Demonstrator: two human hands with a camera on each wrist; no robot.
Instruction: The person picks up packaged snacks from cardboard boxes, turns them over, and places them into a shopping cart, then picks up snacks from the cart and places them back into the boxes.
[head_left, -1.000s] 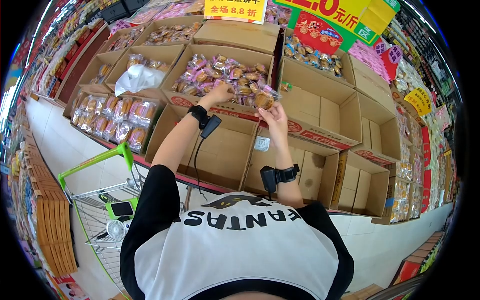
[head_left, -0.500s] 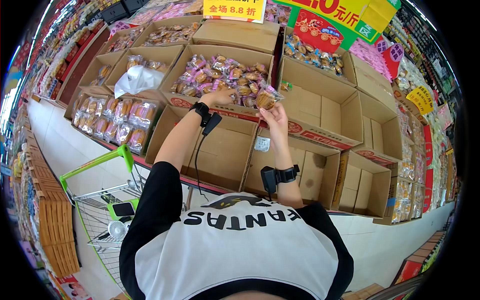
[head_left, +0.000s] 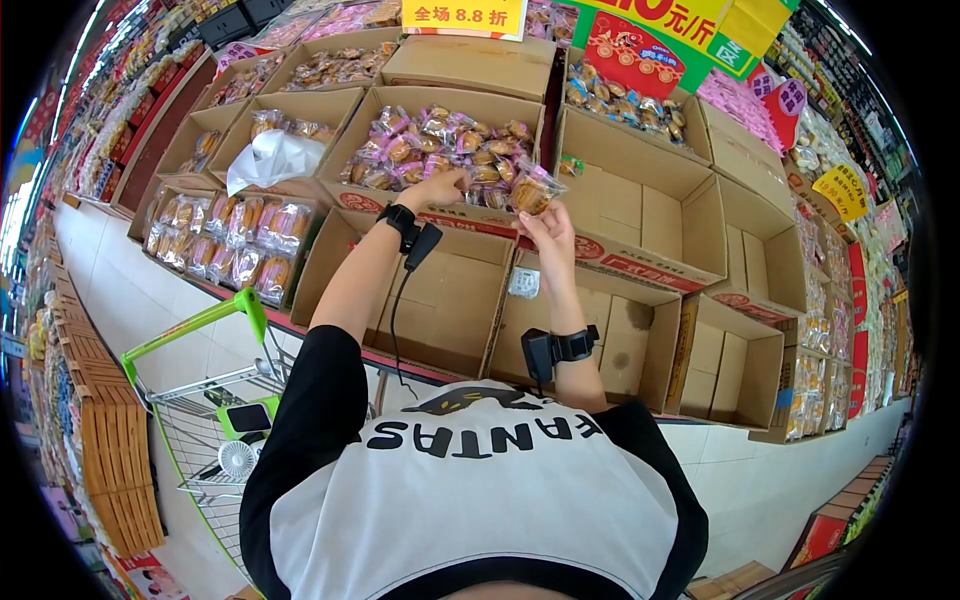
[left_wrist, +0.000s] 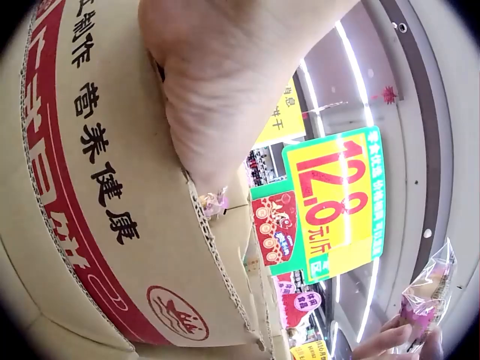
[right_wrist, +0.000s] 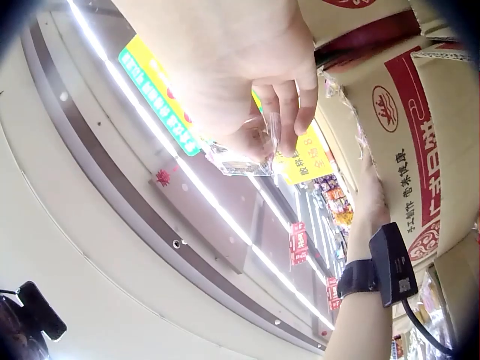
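Note:
My right hand (head_left: 548, 238) pinches a wrapped mooncake (head_left: 535, 192) by the lower edge of its clear packet, above the front right corner of a cardboard carton (head_left: 360, 202). Round and golden brown, it shows pink on its wrapper in the left wrist view. Inside that carton lie many similar pink-marked packets (head_left: 405, 148). My left hand (head_left: 432, 190) reaches over the carton's front wall, its fingertips among the nearest packets. In the left wrist view the wall hides those fingers, so I cannot tell whether they grip a packet.
Bare-bottomed cartons (head_left: 640, 215) stand to the right and in the front row. At left, a white plastic bag (head_left: 275, 160) lies over one carton, with packed cakes (head_left: 245, 220) in front. A green-handled shopping cart (head_left: 195, 325) stands at my left. Price signs (head_left: 465, 15) hang behind.
The right hand has tilted the mooncake packet more upright and lifted it slightly. The left hand stays at the carton's front with small finger movements. The head view has shifted a little.

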